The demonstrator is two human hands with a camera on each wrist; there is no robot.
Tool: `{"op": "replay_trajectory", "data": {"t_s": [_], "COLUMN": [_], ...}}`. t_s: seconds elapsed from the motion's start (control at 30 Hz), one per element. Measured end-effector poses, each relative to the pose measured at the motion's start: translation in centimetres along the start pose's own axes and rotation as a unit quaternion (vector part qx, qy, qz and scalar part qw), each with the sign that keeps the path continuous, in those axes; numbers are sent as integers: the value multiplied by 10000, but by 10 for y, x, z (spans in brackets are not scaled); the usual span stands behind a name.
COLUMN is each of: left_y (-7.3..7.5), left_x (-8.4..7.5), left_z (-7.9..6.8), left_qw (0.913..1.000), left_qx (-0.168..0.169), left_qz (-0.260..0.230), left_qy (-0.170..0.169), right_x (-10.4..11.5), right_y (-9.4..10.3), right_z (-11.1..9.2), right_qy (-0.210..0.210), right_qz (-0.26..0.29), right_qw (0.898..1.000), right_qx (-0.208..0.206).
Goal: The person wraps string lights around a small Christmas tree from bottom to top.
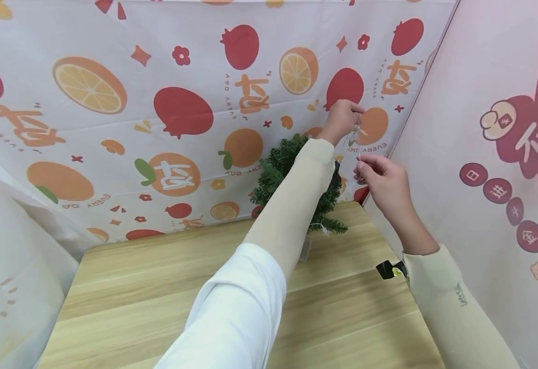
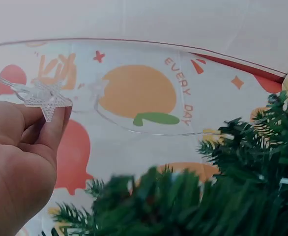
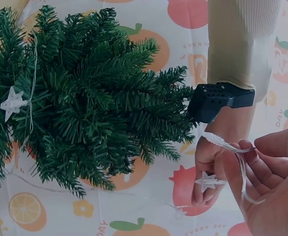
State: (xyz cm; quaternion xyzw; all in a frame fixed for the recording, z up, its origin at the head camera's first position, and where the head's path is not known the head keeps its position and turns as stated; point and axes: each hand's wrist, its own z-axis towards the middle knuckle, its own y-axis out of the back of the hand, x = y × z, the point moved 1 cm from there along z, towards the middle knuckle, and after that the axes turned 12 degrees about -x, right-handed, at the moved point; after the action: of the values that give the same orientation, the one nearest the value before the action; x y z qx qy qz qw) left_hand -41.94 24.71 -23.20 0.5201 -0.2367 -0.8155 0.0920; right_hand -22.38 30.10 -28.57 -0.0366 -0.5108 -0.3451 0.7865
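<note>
Beside the artificial fir [image 3: 95, 98], the left hand [image 1: 341, 121] grips a star light [image 2: 48, 101]; the right hand [image 1: 386, 181] pinches clear wire [image 3: 231, 146].

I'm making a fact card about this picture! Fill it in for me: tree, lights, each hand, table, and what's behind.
Tree: small green artificial Christmas tree, standing on the table
Lights: star string lights on clear wire; one star sits on the lower branches
Left hand: holds the string, with a star at its fingertips
Right hand: pinches the wire
Table: wood-grain top
Behind: white fruit-print cloth with oranges
</note>
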Motion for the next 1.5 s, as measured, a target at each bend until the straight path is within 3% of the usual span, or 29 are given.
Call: {"op": "replay_trajectory", "data": {"t_s": [0.4,0.63,0.8,1.23,1.5], "left_y": [32,55,73,114,129], "left_x": [17,36,50,106,127], "left_z": [9,12,6,-3,-11], "left_qw": [9983,9985,9968,9909,9833], "left_qx": [-272,-409,-520,-834,-946], "left_qz": [518,-157,-590,-1006,-1435], "left_qy": [-58,338,162,315,596], "right_x": [6,8,11,32,43], "right_y": [-15,-22,-34,-69,-95], "right_z": [-1,0,1,-5,-12], "right_qy": [63,-44,-110,-460,-456], "right_qz": [-29,296,537,647,617], "right_qw": [9998,9989,9974,9937,9912], "right_qx": [201,359,459,788,1080]}}
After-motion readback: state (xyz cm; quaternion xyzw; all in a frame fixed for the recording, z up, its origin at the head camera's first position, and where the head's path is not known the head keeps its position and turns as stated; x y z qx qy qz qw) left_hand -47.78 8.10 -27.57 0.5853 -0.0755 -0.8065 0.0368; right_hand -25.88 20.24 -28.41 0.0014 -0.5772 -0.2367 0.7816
